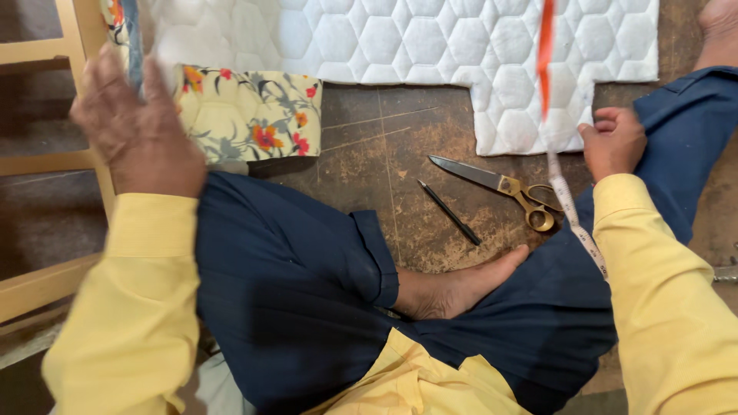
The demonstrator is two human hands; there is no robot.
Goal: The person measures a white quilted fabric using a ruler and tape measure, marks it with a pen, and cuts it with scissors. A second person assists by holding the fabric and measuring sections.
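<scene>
I sit cross-legged on a worn brown floor. My left hand is raised, fingers spread, over the folded floral quilted fabric, blurred by motion and holding nothing. My right hand is closed at the notched lower edge of a white hexagon-quilted sheet; whether it pinches the sheet or the tape is unclear. A measuring tape hangs past it, its upper part orange. Gold-handled scissors and a dark pencil lie on the floor between my knees.
A pale wooden frame stands at the left. My bare foot rests below the pencil. My other foot shows at the top right. A metal object pokes in at the right edge.
</scene>
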